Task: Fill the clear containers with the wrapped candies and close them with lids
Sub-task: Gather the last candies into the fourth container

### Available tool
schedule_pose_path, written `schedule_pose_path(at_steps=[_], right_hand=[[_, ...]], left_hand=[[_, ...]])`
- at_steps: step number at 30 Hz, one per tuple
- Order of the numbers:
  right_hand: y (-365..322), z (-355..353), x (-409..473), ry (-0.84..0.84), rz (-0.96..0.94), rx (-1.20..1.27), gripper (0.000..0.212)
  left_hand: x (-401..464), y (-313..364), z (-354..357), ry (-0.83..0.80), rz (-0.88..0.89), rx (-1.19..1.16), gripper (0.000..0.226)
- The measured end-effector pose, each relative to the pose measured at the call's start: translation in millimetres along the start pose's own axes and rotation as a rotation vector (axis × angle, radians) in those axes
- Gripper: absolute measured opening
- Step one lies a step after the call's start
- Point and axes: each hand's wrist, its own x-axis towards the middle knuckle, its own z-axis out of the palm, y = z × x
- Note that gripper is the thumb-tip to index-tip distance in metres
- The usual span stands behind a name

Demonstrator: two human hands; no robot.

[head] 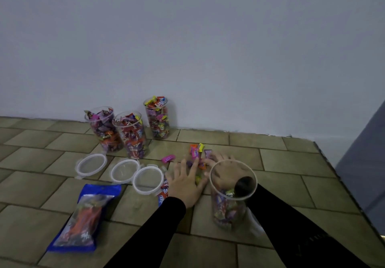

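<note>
A clear container (229, 209), partly filled with wrapped candies, stands open in front of me. Loose wrapped candies (195, 153) lie scattered on the tiled surface beyond it. My left hand (184, 181) lies flat with spread fingers over some of them. My right hand (220, 159) reaches behind the container toward the candies; the container hides most of it. Three full containers (130, 134) stand without lids by the wall. Three clear lids (148, 180) lie in a row to the left of my left hand.
A blue candy bag (83, 215) lies flat at the front left. The white wall runs along the back of the tiled surface (281, 163), whose right edge drops off near a grey panel (366, 163).
</note>
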Motion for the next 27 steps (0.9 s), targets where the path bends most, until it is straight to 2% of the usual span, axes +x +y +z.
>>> schedule_pose_path(at_steps=[2, 6, 10, 13, 15, 17, 19, 20, 23, 27], right_hand=[[4.4, 8.6, 8.0, -0.096, 0.005, 0.031, 0.053], [7.7, 9.0, 36.8, -0.150, -0.010, 0.070, 0.060], [9.1, 10.9, 58.9, -0.059, -0.132, 0.124, 0.057], [9.6, 11.6, 73.9, -0.130, -0.186, 0.096, 0.053], [8.9, 11.3, 79.6, -0.165, -0.207, 0.048, 0.052], [9.4, 13.4, 82.1, -0.085, -0.209, 0.029, 0.066], [9.2, 16.3, 80.8, 0.005, -0.194, 0.068, 0.072], [8.9, 17.2, 80.0, 0.029, -0.187, 0.093, 0.066], [6.3, 15.1, 78.2, 0.035, -0.158, 0.085, 0.042], [4.7, 10.9, 75.6, 0.033, -0.153, 0.050, 0.040]], left_hand=[[11.2, -1.9, -2.1, -0.004, -0.046, 0.012, 0.071], [32.9, -4.4, -3.2, -0.011, -0.206, -0.054, 0.073], [50.3, -7.3, 0.7, 0.013, -0.312, -0.056, 0.070], [55.7, -7.7, 3.5, 0.025, -0.290, -0.012, 0.060], [56.6, -8.4, 2.7, 0.092, -0.258, -0.006, 0.060], [60.9, -10.4, 4.5, 0.181, -0.197, -0.011, 0.056], [64.8, -14.7, 7.7, 0.234, -0.170, -0.014, 0.032], [64.3, -14.3, 6.9, 0.261, -0.145, -0.033, 0.027], [66.1, -13.2, 5.8, 0.178, -0.133, -0.061, 0.027], [65.5, -9.6, -3.3, 0.159, -0.049, 0.059, 0.025]])
